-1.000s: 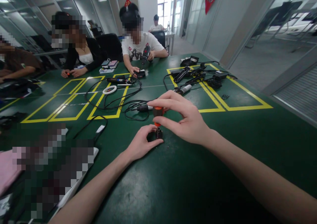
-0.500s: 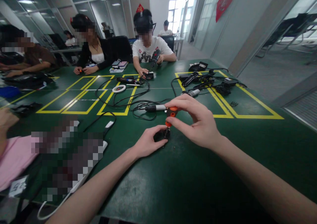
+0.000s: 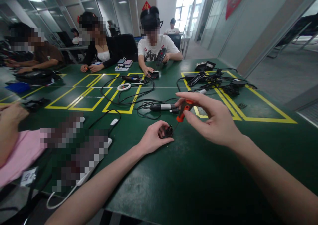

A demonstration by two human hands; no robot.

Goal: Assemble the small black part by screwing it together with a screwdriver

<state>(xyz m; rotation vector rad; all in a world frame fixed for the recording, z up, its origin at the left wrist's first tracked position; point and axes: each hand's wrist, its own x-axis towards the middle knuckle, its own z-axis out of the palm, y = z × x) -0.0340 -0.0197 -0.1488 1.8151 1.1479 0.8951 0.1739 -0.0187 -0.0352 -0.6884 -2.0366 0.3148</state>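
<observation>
Between the thumb and fingers of my left hand is a small black cylindrical part, held low over the green tabletop. My right hand grips the orange and dark handle of a small screwdriver. The screwdriver leans, its thin shaft pointing down to the left, and its tip lies close beside the black part. Whether the tip touches the part I cannot tell. Just beyond my hands lies a black and silver pen-like electric tool with its cable.
A green table carries yellow tape outlines. Tangled black cables and tools lie at the far right, a white ring farther left. A white power strip is at the near left. A person opposite holds a drill.
My right hand has drawn the screwdriver up and right, away from the black part, and tilted it. My left hand still holds the part, now more exposed. The view has shifted slightly.
</observation>
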